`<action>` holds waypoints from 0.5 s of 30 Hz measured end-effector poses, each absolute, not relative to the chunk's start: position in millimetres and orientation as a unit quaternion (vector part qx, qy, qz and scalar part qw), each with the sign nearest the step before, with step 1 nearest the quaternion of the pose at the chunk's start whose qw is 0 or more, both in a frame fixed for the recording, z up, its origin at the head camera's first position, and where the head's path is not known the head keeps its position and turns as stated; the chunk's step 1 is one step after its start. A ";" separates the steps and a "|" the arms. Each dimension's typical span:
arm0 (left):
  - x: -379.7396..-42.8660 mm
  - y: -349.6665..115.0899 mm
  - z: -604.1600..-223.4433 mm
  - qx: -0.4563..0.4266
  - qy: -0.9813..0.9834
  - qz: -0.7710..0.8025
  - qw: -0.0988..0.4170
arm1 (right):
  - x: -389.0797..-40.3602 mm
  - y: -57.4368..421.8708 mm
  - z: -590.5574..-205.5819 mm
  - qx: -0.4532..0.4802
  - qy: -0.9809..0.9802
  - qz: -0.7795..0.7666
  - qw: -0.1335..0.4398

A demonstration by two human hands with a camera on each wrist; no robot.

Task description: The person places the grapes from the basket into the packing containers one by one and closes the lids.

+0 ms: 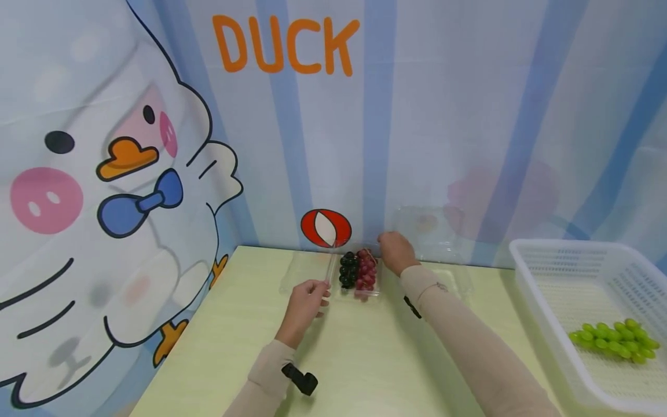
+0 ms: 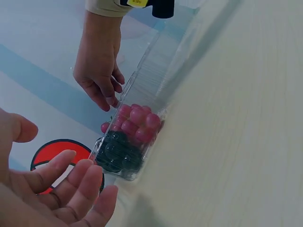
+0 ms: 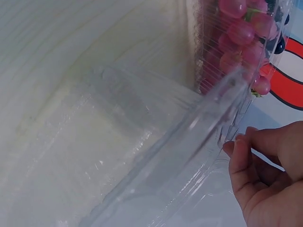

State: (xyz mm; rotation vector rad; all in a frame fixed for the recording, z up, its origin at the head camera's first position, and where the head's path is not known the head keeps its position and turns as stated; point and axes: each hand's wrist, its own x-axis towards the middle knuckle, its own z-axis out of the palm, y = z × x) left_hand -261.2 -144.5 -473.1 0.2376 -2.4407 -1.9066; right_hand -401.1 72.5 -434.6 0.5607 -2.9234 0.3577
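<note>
Dark grapes [image 1: 349, 270] and red grapes [image 1: 366, 270] lie side by side in a clear plastic container [image 2: 129, 178].

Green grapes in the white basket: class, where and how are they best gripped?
Probably round the middle of the green grapes, from above: the bunch lies elongated on its side, and the white basket has raised walls but an open top.

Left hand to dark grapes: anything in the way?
Yes. The side wall of the clear container stands between the left hand and the dark grapes. Nothing else visible there, though further clear plastic would be hard to make out.
</note>
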 end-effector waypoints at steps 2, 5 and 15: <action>-260.4 -145.8 -475.2 0.090 -0.772 -0.629 -0.006 | -403.6 71.6 -434.1 0.187 -0.973 0.114 0.071; -259.3 -147.7 -479.1 0.108 -0.750 -0.652 -0.039 | -406.8 69.8 -434.2 0.186 -0.975 0.099 0.067; -253.4 -156.6 -484.3 0.127 -0.676 -0.719 -0.095 | -411.4 61.0 -434.8 0.186 -0.978 0.064 0.076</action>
